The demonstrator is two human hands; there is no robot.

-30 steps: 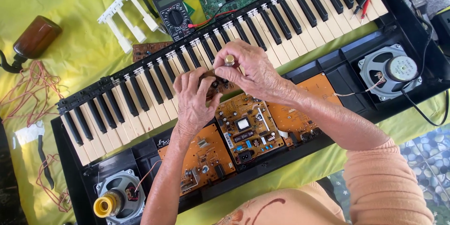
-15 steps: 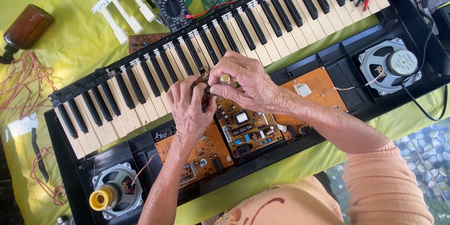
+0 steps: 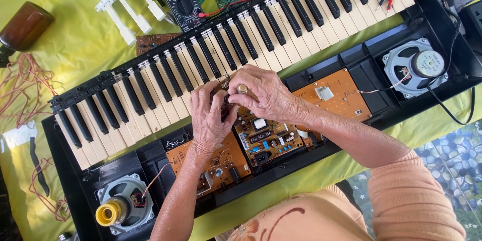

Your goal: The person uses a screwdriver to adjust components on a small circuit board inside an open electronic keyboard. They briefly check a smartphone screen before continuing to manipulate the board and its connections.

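Yellow cloth [image 3: 75, 45] | both hands' fingers [image 3: 213, 101] pinch small part [image 3: 242, 89] over keyboard [image 3: 150, 95]

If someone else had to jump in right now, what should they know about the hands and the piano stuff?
Left hand: curled over a small part above the keys, fingers closed on it.
Right hand: pinching the same small metal-tipped part.
Opened keyboard: cover off, orange circuit boards and both speakers exposed.
Multimeter and loose white keys lie behind it.
Done: casing opened. Left: the small part is not yet set down or fitted.
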